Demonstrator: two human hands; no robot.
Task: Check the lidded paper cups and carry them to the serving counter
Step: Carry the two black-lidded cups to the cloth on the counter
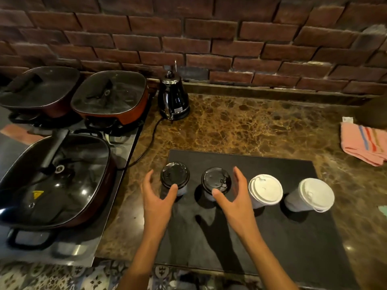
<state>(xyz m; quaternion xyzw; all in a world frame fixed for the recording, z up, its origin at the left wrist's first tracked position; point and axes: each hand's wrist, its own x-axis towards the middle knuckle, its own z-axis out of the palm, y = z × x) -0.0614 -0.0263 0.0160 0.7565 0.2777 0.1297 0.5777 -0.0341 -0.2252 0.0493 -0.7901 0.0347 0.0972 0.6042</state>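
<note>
Black-lidded cups (175, 178): glossy plastic lids, paper walls | white-lidded cups (265, 190): matt plastic lids, paper walls | mat (293, 237): matt black, smooth | countertop (240, 126): polished veined brown stone | kettle (173, 99): glossy black | pan lids (52, 176): glossy glass | towel (364, 143): striped pink cloth | wall (209, 34): rough brick

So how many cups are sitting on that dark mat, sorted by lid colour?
Black-lidded cups: 2
White-lidded cups: 2
Total: 4, all on the dark mat
</note>
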